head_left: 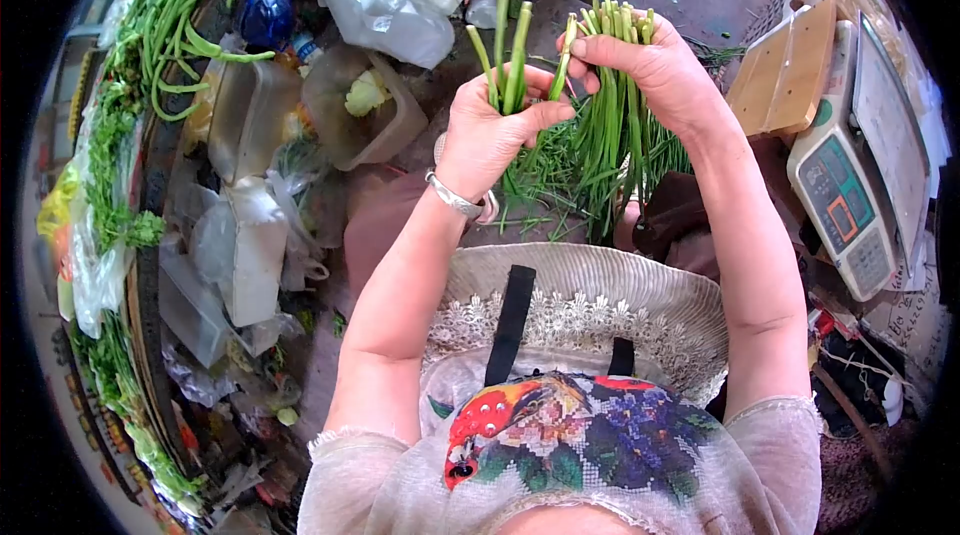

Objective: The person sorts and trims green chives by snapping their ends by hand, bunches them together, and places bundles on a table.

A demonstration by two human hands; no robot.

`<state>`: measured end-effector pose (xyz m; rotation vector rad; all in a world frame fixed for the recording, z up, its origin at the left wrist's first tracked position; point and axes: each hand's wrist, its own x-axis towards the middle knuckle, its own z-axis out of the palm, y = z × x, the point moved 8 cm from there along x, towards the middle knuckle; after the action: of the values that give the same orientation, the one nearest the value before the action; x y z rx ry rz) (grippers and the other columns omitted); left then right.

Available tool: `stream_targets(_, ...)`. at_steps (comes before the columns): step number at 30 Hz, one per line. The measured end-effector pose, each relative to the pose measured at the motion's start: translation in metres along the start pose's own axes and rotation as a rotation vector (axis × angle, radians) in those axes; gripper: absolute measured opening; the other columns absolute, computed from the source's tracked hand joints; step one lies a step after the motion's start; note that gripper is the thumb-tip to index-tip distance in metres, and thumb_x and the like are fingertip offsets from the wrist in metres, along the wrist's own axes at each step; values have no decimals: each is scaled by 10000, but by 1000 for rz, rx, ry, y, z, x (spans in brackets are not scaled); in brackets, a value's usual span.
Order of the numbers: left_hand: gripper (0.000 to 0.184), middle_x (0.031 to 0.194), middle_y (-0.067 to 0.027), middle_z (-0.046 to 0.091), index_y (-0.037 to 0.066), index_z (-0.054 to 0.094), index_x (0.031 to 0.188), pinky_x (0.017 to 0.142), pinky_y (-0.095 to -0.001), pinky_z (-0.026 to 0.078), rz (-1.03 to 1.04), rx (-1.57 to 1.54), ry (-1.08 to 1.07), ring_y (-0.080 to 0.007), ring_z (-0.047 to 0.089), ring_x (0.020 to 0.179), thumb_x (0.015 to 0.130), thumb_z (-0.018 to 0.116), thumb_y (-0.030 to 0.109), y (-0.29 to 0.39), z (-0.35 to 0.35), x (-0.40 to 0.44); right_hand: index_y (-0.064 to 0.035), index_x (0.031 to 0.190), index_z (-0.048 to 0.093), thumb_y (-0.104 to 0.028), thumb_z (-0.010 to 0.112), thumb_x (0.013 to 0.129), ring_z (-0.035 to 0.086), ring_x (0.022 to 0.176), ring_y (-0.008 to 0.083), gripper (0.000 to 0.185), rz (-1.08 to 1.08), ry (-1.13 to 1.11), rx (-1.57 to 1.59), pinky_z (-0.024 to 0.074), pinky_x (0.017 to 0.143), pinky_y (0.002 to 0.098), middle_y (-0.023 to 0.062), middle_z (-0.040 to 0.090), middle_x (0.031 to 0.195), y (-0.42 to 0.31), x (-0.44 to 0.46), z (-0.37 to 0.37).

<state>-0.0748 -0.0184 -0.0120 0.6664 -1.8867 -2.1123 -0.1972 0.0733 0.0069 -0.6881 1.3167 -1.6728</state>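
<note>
My left hand (497, 118) is wrapped round a few thick green stems (516, 60), whose cut ends point up. Just to its right, my right hand (640, 60) grips a bunch of thinner green stalks (612, 130) that hang down below it. One short pale-tipped stalk (565, 53) stands between the two hands, at the fingertips of my right hand. Loose green leaves and trimmings (545, 175) lie beneath both hands.
Plastic tubs (365, 115), clear bags (385, 10) and a blue bag (266, 17) are at the left. Long green beans (165, 25) and leafy greens (110, 175) line the far left. A scale (840, 195) with a brown board (780, 75) stands at the right.
</note>
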Motion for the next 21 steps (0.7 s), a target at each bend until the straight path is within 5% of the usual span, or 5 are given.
stream_targets(9, 141, 774, -52, 693, 15, 662, 950, 481, -180, 381, -28, 27, 8, -44, 490, 528, 819, 712, 32, -2, -6, 0, -13, 941, 653, -101, 652, 868, 557, 644, 78, 115, -69, 28, -250, 458, 634, 222, 11, 624, 730, -3, 1, -3)
stream_targets(11, 136, 775, -56, 695, 13, 662, 949, 479, -179, 379, -25, 33, 8, -42, 489, 527, 823, 710, 37, -2, -8, 0, -8, 827, 630, -83, 614, 817, 560, 626, 81, 78, -108, 82, -298, 456, 598, 237, 1, 609, 671, -3, 2, -8)
stream_targets(21, 167, 800, -80, 700, 20, 669, 960, 461, -186, 370, -31, 34, -8, -55, 498, 513, 873, 689, 161, -1, -14, 0, 2, 914, 634, -124, 665, 836, 565, 639, 91, 152, -96, 204, -302, 479, 594, 249, 19, 616, 724, -10, -1, -27)
